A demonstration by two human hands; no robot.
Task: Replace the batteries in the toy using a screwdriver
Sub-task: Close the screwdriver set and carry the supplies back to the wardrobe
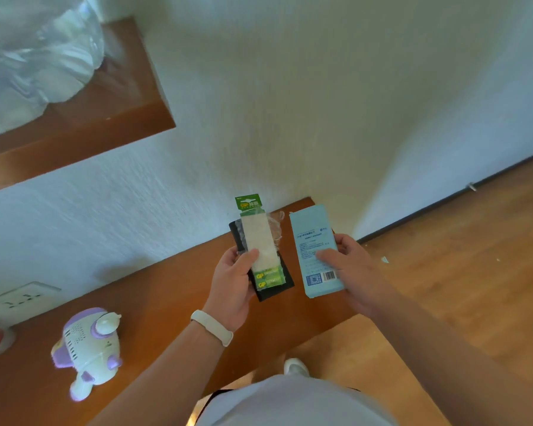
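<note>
Head | left hand (pixel 231 281) grips green battery pack (pixel 259 241) | right hand (pixel 348 272) grips pale-blue box (pixel 314 238) | white-purple toy (pixel 86 348) lies on shelf (pixel 166 290)

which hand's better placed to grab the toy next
Left, probably: the left hand is on the side of the toy, though it holds the battery pack; the right hand grips the blue box.

One view only: head cam on me, wide-angle. Faces forward and steeply down along the wall (pixel 290 103) onto the surface (pixel 166 290) and floor (pixel 474 256). Close in: my left hand (pixel 233 284) with battery pack (pixel 260 241) and right hand (pixel 351 272) with box (pixel 313 238) sit mid-frame, barcode (pixel 329 275) on the box visible. Left arm (pixel 166 361) and right arm (pixel 437 348) enter from the bottom edge; shelf (pixel 120 96) sits top-left.
</note>
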